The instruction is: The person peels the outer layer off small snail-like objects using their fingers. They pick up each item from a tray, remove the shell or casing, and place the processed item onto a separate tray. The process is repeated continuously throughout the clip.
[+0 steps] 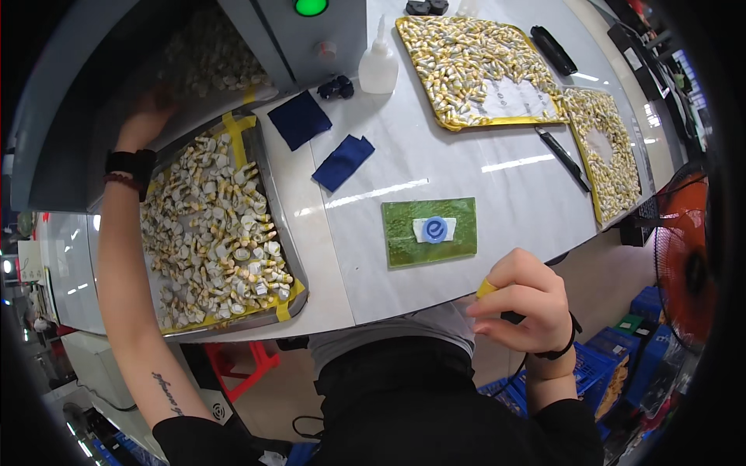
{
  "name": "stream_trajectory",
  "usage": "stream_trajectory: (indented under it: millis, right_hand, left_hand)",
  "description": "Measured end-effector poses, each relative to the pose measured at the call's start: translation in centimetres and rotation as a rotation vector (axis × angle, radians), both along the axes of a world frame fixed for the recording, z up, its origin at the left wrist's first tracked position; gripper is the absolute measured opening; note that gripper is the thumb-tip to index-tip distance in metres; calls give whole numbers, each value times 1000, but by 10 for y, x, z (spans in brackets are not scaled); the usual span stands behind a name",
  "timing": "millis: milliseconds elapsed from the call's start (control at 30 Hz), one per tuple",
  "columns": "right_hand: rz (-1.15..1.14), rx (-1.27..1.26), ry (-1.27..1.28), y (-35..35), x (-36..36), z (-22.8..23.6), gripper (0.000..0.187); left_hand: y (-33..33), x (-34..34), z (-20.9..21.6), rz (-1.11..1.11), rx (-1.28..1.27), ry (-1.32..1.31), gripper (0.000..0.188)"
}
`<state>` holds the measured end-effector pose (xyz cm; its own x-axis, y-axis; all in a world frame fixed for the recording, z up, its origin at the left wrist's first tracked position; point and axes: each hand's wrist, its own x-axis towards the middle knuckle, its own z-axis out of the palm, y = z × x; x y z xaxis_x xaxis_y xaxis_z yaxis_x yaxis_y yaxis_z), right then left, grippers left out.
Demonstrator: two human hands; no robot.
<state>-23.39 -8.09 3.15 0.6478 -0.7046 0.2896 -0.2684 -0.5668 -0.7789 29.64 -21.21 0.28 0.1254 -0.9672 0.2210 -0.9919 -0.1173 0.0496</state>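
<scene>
My left hand (152,111) reaches into a dark grey box-like machine (280,35), close to a heap of small pale pieces (214,58) inside. Its fingers are dim and blurred. Below that arm lies a metal tray (301,272) edged with yellow tape, filled with small white-and-yellow pieces (221,225). Past the table's front edge, my right hand (524,303) is held with curled fingers and a bit of yellow at one fingertip. What it grips, if anything, is hidden. Nearest to it on the table is a green rectangular mat (431,252) bearing a white patch and a blue ring (435,229).
Two dark blue cloths (300,120) lie mid-table, near a white squeeze bottle (378,68). Yellow-edged trays (505,121) of small pieces stand at the far right, beside a black cutter knife (563,159). An orange fan (684,248) and blue crates (606,349) are off the table's right side.
</scene>
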Motion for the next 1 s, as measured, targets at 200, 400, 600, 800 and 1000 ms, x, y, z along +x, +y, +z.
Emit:
stream_trajectory:
  millis: [200,400,600,800,1000]
  right_hand:
    - [-134,-16,99,-3,-35,7,20]
    - [-481,-447,416,-51,-69,28,17]
    - [-500,-295,565,-161,-115,18,17]
    - [-389,-178,826,-209,-89,-19,18]
    - [-392,-256,586,-199,-79,-21,13]
  left_hand:
    - [-21,64,-25,-219,94,-39,35]
    - [68,-68,34,-72,-51,435,31]
    - [181,-217,101,-607,337,829,25]
    - [211,-240,35,-575,422,1621,24]
    - [225,-265,7,-436,307,2111,21]
